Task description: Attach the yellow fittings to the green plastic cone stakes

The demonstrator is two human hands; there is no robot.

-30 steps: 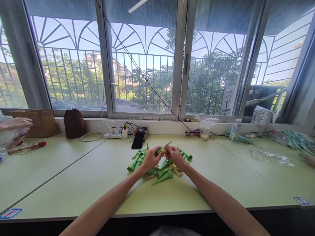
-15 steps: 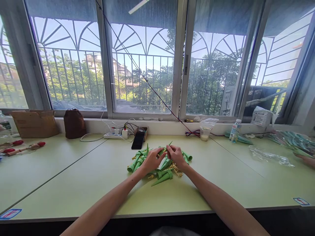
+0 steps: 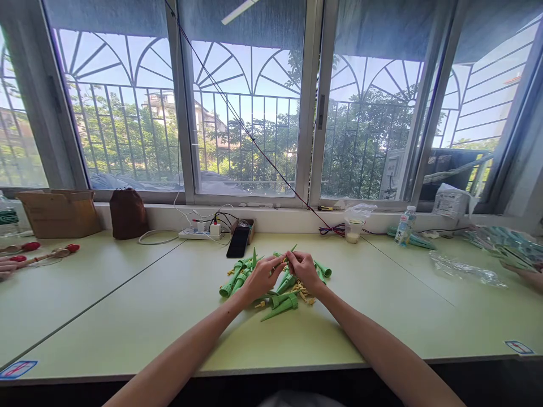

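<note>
Over a heap in the middle of the table, my two hands meet fingertip to fingertip. My left hand is closed, thumb and fingers pinching a green plastic spike whose pointed tip sticks out beyond the fingers. My right hand grips the same spike from the other side; a bit of yellow shows between the fingertips, mostly hidden. Around and beneath lie several green cone-shaped spikes with collared ends. Small yellow plastic pieces are scattered among them, partly covered by my right hand.
Behind the heap are a black phone and a power strip. A brown pouch and cardboard box stand left. A plastic cup, bottle and clear wrapper are right. Other people's hands show at both edges.
My fingers have shifted slightly on the spike, and its tip sits a little lower. Another person's hand has come in at the left edge by the red-ended wooden sticks.
</note>
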